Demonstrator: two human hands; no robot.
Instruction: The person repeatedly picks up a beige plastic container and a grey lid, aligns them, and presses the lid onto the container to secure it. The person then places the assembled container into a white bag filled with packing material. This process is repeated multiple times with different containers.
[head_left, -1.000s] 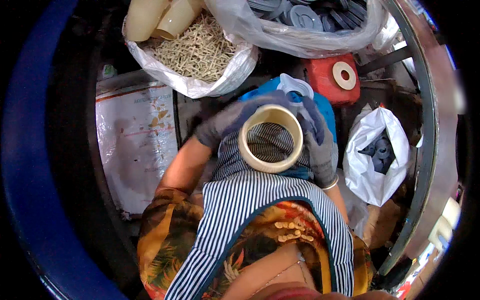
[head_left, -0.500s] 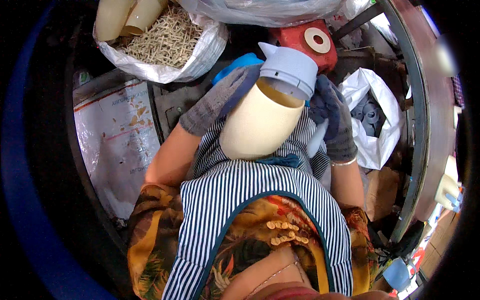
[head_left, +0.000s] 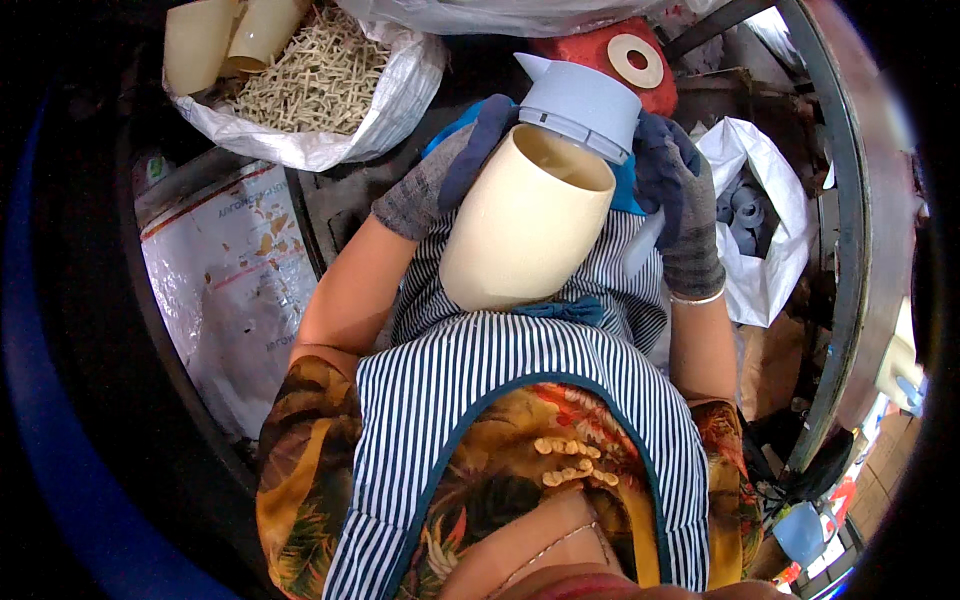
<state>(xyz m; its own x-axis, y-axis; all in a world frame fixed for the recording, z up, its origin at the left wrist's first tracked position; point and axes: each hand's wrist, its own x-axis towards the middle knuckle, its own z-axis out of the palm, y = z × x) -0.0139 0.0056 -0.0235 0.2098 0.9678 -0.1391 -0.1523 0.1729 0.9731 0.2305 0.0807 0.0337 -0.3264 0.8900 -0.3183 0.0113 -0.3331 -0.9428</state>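
Note:
A cream jug body (head_left: 525,225), round and open-mouthed, leans on my striped apron with its mouth facing away and up. Just beyond its mouth is a pale blue-grey spouted collar (head_left: 582,105), its spout pointing left. My left hand (head_left: 462,165), in a grey and dark blue glove, closes on the collar's left side and lies along the body's rim; its fingertips are hidden. My right hand (head_left: 682,205), gloved alike, grips the collar's right side. Below the right hand hangs a pale translucent handle-like piece (head_left: 643,245); whether it belongs to the collar is unclear.
A white sack (head_left: 320,155) at the far left holds short beige sticks (head_left: 315,85) and cream jug bodies (head_left: 197,50). Another white bag (head_left: 785,265) at right contains blue-grey parts (head_left: 742,212). A red object (head_left: 580,50) with a cream ring (head_left: 635,62) stands beyond. A metal frame (head_left: 845,300) borders the right.
Both hands and the collar have moved away from me, and the collar overlaps the jug's mouth less. More of the opening shows, while the body still leans on my apron.

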